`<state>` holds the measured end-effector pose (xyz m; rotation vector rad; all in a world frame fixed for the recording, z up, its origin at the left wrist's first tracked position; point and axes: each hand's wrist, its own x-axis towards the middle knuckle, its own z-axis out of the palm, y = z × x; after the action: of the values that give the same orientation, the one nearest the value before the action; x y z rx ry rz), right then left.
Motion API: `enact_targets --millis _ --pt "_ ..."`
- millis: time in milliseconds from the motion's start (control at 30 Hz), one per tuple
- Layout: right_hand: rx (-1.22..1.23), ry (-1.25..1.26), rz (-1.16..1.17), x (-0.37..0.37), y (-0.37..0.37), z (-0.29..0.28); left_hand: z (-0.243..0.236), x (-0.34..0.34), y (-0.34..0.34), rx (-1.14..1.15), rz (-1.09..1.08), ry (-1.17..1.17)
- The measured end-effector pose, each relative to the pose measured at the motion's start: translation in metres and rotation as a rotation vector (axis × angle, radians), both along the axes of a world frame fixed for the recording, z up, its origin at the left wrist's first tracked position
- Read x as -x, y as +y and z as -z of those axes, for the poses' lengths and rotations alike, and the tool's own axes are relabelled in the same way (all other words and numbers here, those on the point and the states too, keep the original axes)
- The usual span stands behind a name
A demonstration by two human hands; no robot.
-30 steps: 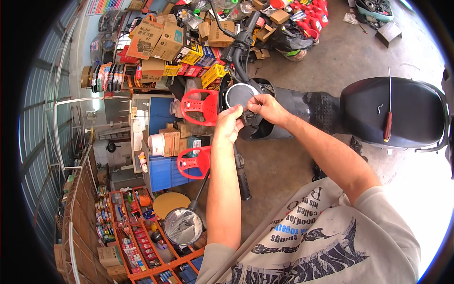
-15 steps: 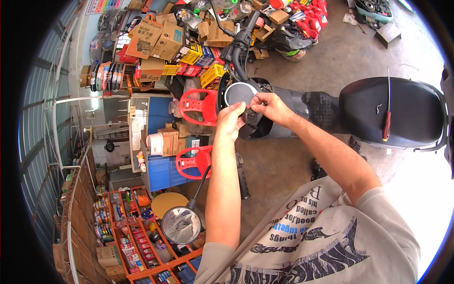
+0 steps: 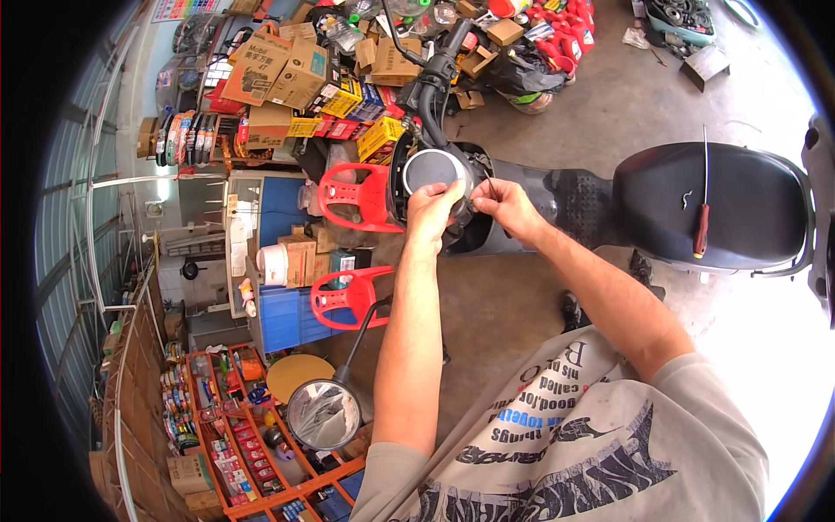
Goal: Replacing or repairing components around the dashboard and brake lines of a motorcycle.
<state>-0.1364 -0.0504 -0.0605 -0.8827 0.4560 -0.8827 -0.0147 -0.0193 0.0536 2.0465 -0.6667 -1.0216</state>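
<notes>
My left hand [image 3: 430, 207] grips a round, grey-faced part with a pale rim [image 3: 431, 170], probably an instrument unit, at the scooter's handlebar. My right hand [image 3: 501, 205] is closed in a pinch beside it on a small thin dark piece that I cannot make out clearly; the fingertips hide part of it. The scooter's dark front housing [image 3: 474, 235] lies open around both hands, below the handlebar [image 3: 435, 78]. A red-handled screwdriver [image 3: 702, 228] and a small bent silver piece [image 3: 686, 199] lie on the black seat [image 3: 652, 183].
Red plastic chairs [image 3: 352, 198] stand beside the scooter. Piled cardboard boxes [image 3: 297, 78] and red bottles [image 3: 564, 30] fill the back. An orange shelf of small goods [image 3: 239, 444] is at lower left, near a mirror [image 3: 324, 414]. A metal box [image 3: 703, 68] sits on the concrete floor.
My left hand has moved a little left onto the round part, which has shifted left in view. My right hand has moved slightly rightward. The whole view has shifted somewhat.
</notes>
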Motion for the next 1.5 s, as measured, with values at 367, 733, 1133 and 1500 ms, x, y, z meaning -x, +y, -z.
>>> enact_targets --millis 367,733,1133,1500 --pt "-0.042 0.003 0.006 -0.002 0.006 0.001 0.005 -0.005 0.003 -0.009 -0.014 -0.013" --pt "0.102 0.159 0.107 0.001 0.009 -0.001 0.007 -0.006 0.002 -0.018 0.010 -0.016" --pt "0.249 0.328 0.234 0.004 0.014 -0.015 0.014 -0.015 0.002 -0.015 0.005 -0.038" --pt "0.200 0.267 0.257 0.002 0.013 -0.005 0.012 -0.006 0.003 0.006 0.007 -0.022"
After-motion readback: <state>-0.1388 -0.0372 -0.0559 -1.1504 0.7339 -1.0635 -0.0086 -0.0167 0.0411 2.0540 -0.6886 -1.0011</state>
